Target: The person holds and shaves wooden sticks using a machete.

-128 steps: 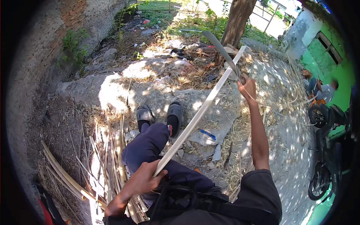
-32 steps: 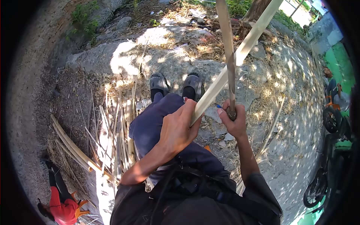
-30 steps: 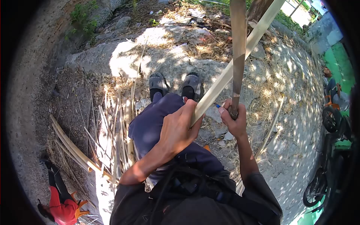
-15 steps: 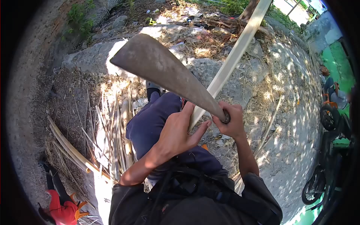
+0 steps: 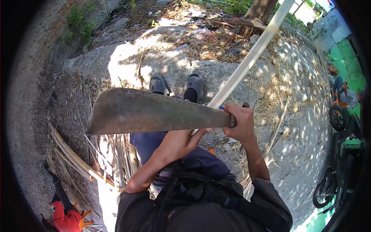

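The machete blade (image 5: pixel 150 112) looks broad and brown; the strip (image 5: pixel 251 58), pale and straight.

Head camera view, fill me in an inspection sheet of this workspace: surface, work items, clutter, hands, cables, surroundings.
Surface: rough ground, patchy sun and shade.
Work items: broad blade, held crosswise; long pale strip, slanting up and right, its lower part partly hidden by the blade.
Clutter: loose strips and curved poles at lower left; dry debris ahead.
Hands: left hand grips the strip's near end, just below the blade in view, contact unclear; right hand grips the blade's handle.
Cables: nothing seen.
Surroundings: tree trunk ahead; motorbike and green wall at right; person in red at lower left, another person at right.
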A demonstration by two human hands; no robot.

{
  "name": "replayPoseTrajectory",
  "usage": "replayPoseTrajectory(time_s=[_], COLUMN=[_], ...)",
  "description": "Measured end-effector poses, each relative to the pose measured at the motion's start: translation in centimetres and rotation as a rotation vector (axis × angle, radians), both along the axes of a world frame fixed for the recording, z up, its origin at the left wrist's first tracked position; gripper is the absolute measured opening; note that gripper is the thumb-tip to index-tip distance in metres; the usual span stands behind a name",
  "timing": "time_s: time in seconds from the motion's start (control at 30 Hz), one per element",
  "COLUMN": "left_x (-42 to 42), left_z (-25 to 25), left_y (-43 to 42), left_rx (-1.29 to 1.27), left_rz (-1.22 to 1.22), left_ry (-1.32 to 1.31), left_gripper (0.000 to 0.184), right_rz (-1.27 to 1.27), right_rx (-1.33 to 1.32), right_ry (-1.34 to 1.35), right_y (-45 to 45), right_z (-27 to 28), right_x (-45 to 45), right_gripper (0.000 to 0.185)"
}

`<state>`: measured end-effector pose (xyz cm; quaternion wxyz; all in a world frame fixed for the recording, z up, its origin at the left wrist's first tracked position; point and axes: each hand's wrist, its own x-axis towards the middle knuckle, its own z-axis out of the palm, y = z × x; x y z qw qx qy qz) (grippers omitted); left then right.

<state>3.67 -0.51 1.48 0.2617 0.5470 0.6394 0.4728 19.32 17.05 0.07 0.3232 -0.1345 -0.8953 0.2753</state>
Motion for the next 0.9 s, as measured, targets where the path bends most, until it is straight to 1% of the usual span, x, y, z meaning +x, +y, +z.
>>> replayPoseTrajectory(time_s=[0.07, 0.2, 0.3, 0.37, 0.47, 0.6, 0.77, 0.9], left_x=[0.4, 0.0, -0.1, 0.1, 0.1, -0.1, -0.5, -0.7], left_z=[0.3, 0.2, 0.4, 0.6, 0.6, 0.4, 0.9, 1.0], left_y=[0.2, 0.1, 0.2, 0.5, 0.5, 0.6, 1.0, 1.2], left_rx=[-0.006, -0.062, -0.054, 0.015, -0.015, -0.016, 0.036, 0.059], left_rz=[0.025, 0.019, 0.003, 0.037, 0.011, 0.01, 0.012, 0.023], left_ry=[-0.067, -0.045, -0.018, 0.015, -0.031, 0.002, 0.028, 0.061], left_gripper=[0.016, 0.018, 0.02, 0.022, 0.023, 0.027, 0.035, 0.034], right_rz=[-0.015, -0.028, -0.013, -0.032, -0.015, -0.012, -0.064, -0.077], right_rx=[0.017, 0.066, 0.094, 0.107, 0.07, 0.061, 0.119, 0.157], right_ry=[0.028, 0.03, 0.029, 0.031, 0.022, 0.025, 0.001, 0.063], right_y=[0.2, 0.6, 0.8, 0.9, 1.1, 1.3, 2.1, 2.6], right_z=[-0.2, 0.0, 0.2, 0.4, 0.5, 0.3, 0.2, 0.1], right_x=[-0.1, -0.5, -0.5, -0.6, -0.4, -0.5, -1.2, -1.8], right_gripper=[0.019, 0.018, 0.017, 0.018, 0.018, 0.016, 0.013, 0.014])
